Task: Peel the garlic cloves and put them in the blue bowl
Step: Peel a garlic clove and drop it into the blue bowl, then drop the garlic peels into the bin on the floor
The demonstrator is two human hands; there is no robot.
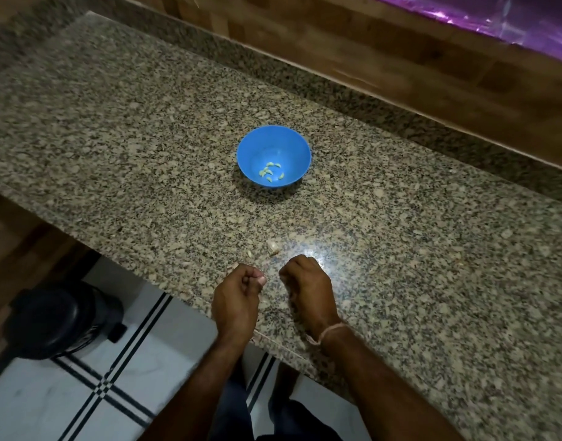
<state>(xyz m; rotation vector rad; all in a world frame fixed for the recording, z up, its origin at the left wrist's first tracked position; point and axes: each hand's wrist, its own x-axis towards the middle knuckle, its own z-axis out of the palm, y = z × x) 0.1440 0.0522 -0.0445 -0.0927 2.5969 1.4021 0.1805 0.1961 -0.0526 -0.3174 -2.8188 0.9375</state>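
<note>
Judging as mid-peel: left hand [238,294] & right hand [305,288] curled at near edge of surface [146,138], can't tell if pinching a clove. Peeled cloves [268,171] in blue bowl [243,154]; loose garlic piece [273,246] just ahead. Next, prob.: strip skin, reach fwd, drop in bowl.

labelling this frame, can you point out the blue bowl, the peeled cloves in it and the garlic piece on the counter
blue bowl [256,152]: head view, bare inner wall on its left
peeled cloves [269,172]: head view, middle of the cluster
garlic piece [273,246]: head view, its pale top
</note>
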